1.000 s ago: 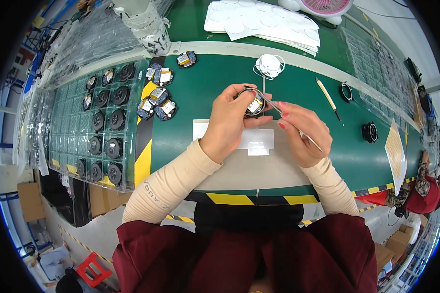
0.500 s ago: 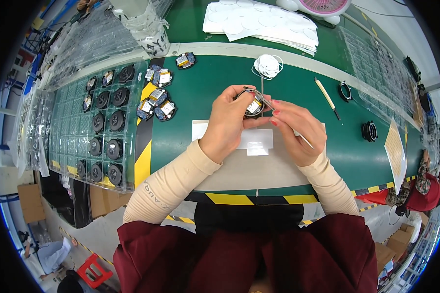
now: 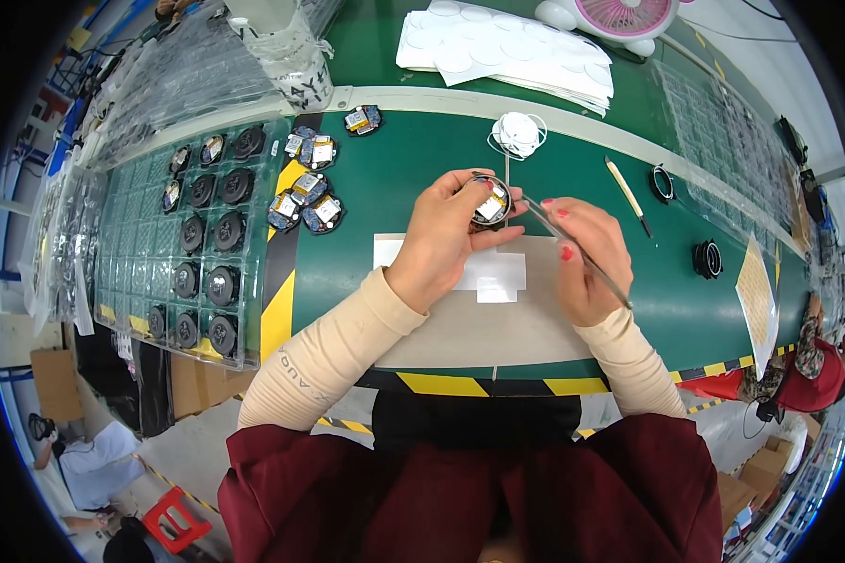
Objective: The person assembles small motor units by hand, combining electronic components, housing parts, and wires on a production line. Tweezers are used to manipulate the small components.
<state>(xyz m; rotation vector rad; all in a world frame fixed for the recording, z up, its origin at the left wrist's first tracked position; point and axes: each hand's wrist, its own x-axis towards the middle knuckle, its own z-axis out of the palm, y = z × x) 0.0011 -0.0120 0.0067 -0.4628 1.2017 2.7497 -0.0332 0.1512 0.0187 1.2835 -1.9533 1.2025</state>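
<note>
My left hand (image 3: 437, 230) is closed around the edge of a small round electronic module (image 3: 491, 204), with its thumb on top. The module has a dark ring, and a white and gold block shows inside it. Just to the right, my right hand (image 3: 593, 251) pinches slim metal tweezers (image 3: 580, 246). Their tip points at the module and is a little apart from it. Below the hands, white sheets (image 3: 502, 272) lie on a grey-brown mat (image 3: 451, 333).
Left, a clear tray (image 3: 122, 244) holds several black round parts. Loose circuit modules (image 3: 321, 214) lie beside it. A coiled white cable (image 3: 518, 134), a pen-like tool (image 3: 627, 195) and black rings (image 3: 708, 258) are farther out. White sheets (image 3: 507, 52) and a pink fan (image 3: 626, 14) stand behind.
My right hand has drawn back to the right, taking the tweezers' tip off the module. My left hand keeps the module in nearly the same place.
</note>
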